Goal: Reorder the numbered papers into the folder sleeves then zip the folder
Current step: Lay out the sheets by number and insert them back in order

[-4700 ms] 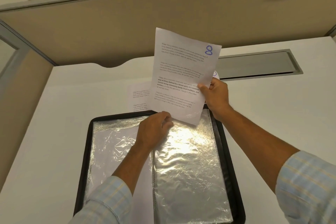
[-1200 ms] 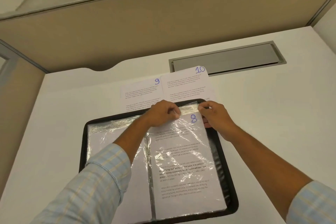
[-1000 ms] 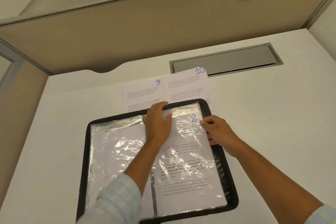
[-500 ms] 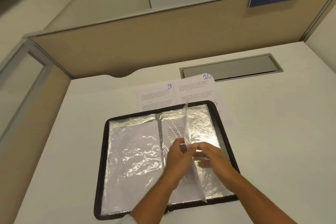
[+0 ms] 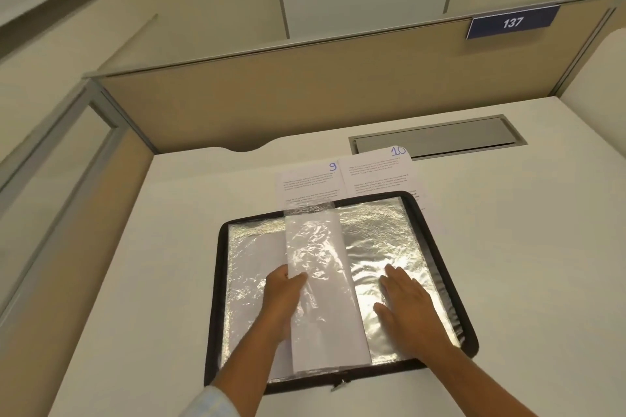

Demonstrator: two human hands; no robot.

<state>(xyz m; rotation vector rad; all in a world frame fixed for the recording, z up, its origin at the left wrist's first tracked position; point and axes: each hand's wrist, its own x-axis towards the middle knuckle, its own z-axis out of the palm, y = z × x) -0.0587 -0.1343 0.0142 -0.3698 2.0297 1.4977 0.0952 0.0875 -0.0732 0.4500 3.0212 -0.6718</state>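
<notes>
So far: the filing is looking partly done. Two numbered sheets are waiting outside the folder, and zipping is not yet begun.
Folder (image 5: pixel 218 284): it is lying open and flat on the white desk (image 5: pixel 169 247), with its black zip rim running all round.
Left-side sleeves (image 5: pixel 250 257): shiny plastic is lying flat with white paper showing through; no number is readable.
Left hand (image 5: pixel 283 301): it is gripping the lower part of one sleeve, thumb on the front face and fingers hidden behind.
Raised sleeve (image 5: pixel 321 267): it is standing tilted over the spine, between the two halves. It is carrying a white sheet whose number is not showing.
Right hand (image 5: pixel 406 305): it is lying flat with fingers straight and slightly spread, pressing on the right half and grasping nothing.
Right-side sleeve (image 5: pixel 376 237): it is glaring silver, so I cannot tell whether it is holding a sheet.
Paper 9 (image 5: pixel 308 184): it is lying on the desk beyond the folder's far edge, with its near end tucked under the rim.
Paper 10 (image 5: pixel 376 173): it is lying just beside 9, on the right, likewise tucked under.
Zip pull (image 5: pixel 339 384): it is sitting at the near edge, with the zip undone.
Remaining, as a judgement: sleeving 9, then 10, then closing and zipping.
</notes>
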